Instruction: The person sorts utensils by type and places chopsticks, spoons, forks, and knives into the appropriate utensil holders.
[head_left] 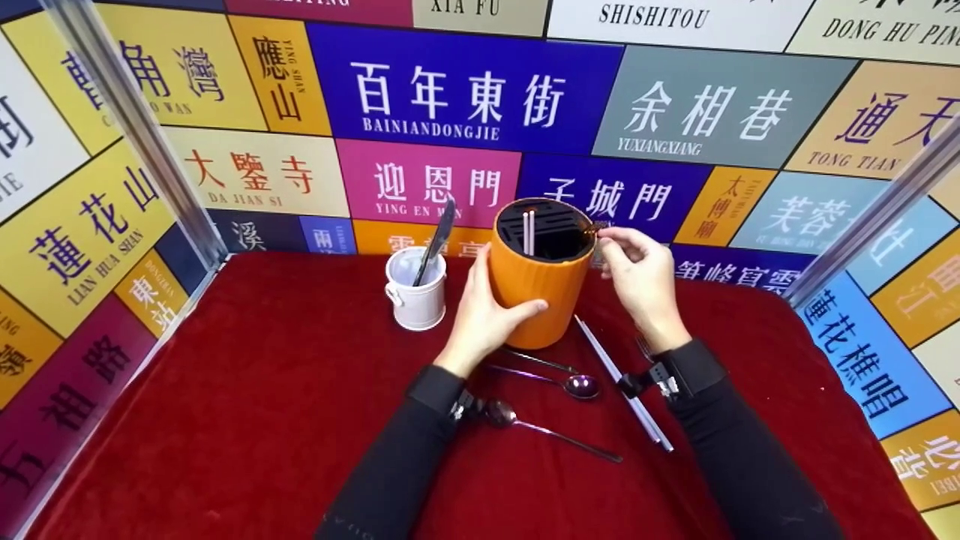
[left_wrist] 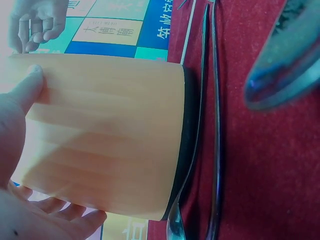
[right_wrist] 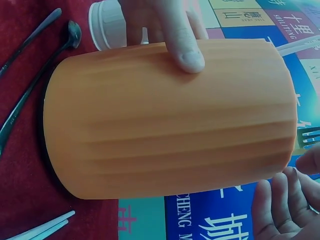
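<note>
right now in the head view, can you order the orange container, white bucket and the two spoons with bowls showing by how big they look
1. orange container
2. white bucket
3. upper spoon and lower spoon: too alike to rank, and the lower looks nearer the camera

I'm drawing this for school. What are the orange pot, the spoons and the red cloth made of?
The pot may be plastic or ceramic: its ridged sides look smooth with only a soft shine. The spoons look like polished metal, with bright glints and a purplish sheen. The cloth seems to be soft fabric, perhaps velvety, from its patchy shading.
</note>
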